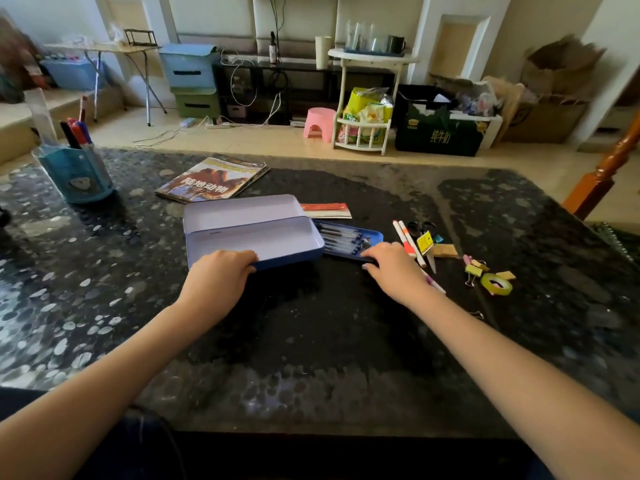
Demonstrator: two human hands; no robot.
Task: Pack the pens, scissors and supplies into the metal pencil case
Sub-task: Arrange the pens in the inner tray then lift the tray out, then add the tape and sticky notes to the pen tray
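Dark speckled table, cluttered room behind. Nearest, left hand grips the front edge of the open metal pencil case, fingers curled over the rim. Right hand rests w/ fingers on the blue inner tray of pens, just beside the case. Judgement: keep case pinned, lift tray level so pens don't roll, seat it square. Farther right: scissors, binder clips, tape roll not yet packed.

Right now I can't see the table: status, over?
Left hand grips open pencil case, empty. Right hand on tray of pens. Scissors, tape unpacked.
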